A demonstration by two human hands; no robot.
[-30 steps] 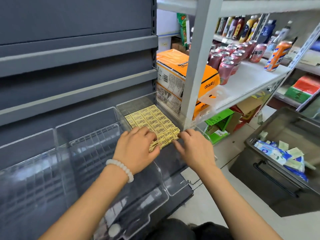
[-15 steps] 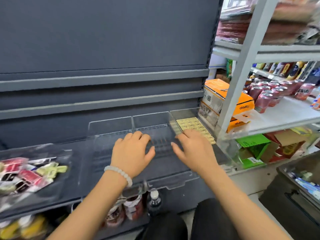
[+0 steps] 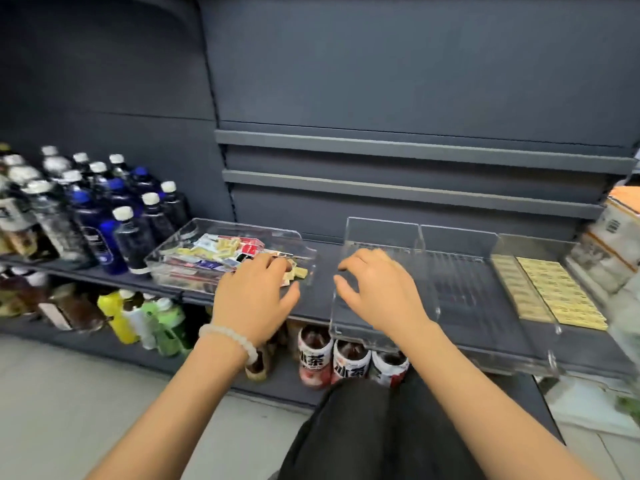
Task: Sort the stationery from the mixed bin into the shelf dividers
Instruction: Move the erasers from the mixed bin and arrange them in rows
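Left hand hovers palm-down at the near right corner of the clear mixed bin, fingers loosely spread and holding nothing; likely lining up the next pick, since its fingertips sit right over the loose small packets at that end. The stationery (a jumble of red, white and yellow packs) lies just beyond and to the left of those fingers, all inside the bin.

Right hand is also released, fingers curled slightly, nothing gripped. It hangs over the leftmost lane of the clear shelf dividers, probably because that lane is free to take the next kind of item. Whether its fingertips touch the lane floor, cannot tell.

3 lanes visible: the 2 nearest the right hand's fingers look bare; the far right lane, well apart from both hands, holds yellow packs laid flat in tidy rows, presumably to keep 1 kind per lane.

The bin sits just left of the dividers on the same dark shelf, with a gap between, which keeps each transfer short. Bottles stand left of the bin; they play no part in the job.

Judgement: sorting is early, with most stock unsorted in the bin. Risk: small packets slipping while being pinched.
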